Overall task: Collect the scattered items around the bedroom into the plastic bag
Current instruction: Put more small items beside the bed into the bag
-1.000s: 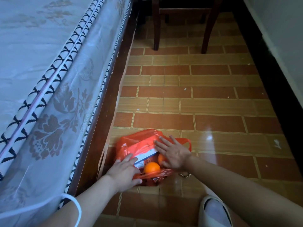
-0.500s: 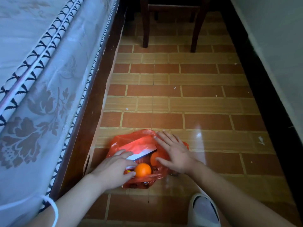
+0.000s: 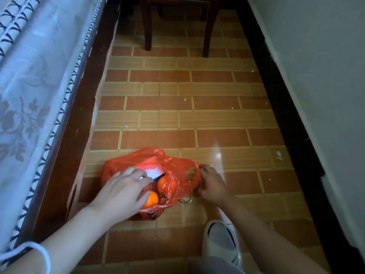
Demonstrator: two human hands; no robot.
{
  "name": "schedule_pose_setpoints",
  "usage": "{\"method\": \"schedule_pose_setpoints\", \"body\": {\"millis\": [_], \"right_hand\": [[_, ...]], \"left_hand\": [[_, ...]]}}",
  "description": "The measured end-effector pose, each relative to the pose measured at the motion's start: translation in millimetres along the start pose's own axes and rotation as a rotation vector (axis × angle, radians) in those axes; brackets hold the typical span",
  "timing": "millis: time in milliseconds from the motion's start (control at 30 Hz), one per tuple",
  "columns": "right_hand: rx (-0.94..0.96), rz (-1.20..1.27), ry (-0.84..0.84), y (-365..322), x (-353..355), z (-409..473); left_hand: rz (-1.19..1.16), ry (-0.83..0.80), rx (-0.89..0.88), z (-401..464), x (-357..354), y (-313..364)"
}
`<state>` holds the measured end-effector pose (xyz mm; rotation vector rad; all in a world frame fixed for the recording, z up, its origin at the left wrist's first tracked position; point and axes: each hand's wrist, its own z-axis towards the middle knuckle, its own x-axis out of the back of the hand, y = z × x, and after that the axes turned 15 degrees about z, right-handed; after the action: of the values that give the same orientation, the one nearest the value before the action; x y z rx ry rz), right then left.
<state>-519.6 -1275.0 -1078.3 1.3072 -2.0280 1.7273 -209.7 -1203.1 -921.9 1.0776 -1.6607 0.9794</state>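
A red plastic bag [image 3: 173, 175] lies open on the tiled floor beside the bed. Inside it I see two oranges [image 3: 151, 198] and a white and red box [image 3: 156, 170]. My left hand [image 3: 122, 191] rests over the bag's mouth, its relaxed fingers touching the box and its thumb by the nearer orange. My right hand [image 3: 212, 185] is at the bag's right handle, with fingers curled around the upper end of a thin metal chain [image 3: 187, 199] that trails onto the floor.
The bed [image 3: 35, 95] with its dark wooden frame runs along the left. A wall with a dark skirting [image 3: 292, 115] closes the right side. Chair legs [image 3: 148, 26] stand at the far end of the aisle. My slippered foot [image 3: 221, 238] is just behind the bag.
My right hand has left the top of the bag and moved right to the chain. My left hand has slid further over the bag's mouth onto the box.
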Motion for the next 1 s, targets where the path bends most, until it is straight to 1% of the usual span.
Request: {"method": "schedule_pose_setpoints", "body": {"millis": [67,133,267,467,633,733,800,867,1000], "right_hand": [[0.044,-0.124,-0.088,5.5,-9.5,-6.9],[0.060,-0.190,-0.126,8.8,-15.9,-10.9],[0.103,-0.279,-0.117,11.6,-22.9,-15.1],[0.069,-0.224,-0.049,23.2,-27.5,-23.0],[-0.001,-0.177,0.132,26.7,-6.9,-24.1],[-0.022,-0.138,0.306,20.1,20.0,-14.6],[-0.028,-0.067,0.418,7.3,39.7,-6.9],[0.002,0.021,0.507,-11.0,58.3,1.9],[0.157,0.135,0.635,-64.4,86.4,16.9]], "left_hand": [[0.007,0.037,-0.051,1.7,-7.5,5.9],[0.009,0.080,-0.099,1.7,-10.9,10.3],[0.024,0.101,-0.132,0.9,-10.7,12.6],[0.026,0.131,-0.122,-0.2,-3.3,14.4],[0.002,0.127,-0.094,-1.4,-2.2,11.7],[-0.013,0.136,-0.059,-0.9,-1.4,9.1],[-0.021,0.143,-0.029,-1.1,-0.2,7.3],[-0.034,0.153,-0.016,-1.1,0.4,5.9],[-0.097,0.151,0.028,-0.9,2.1,2.7]]}}
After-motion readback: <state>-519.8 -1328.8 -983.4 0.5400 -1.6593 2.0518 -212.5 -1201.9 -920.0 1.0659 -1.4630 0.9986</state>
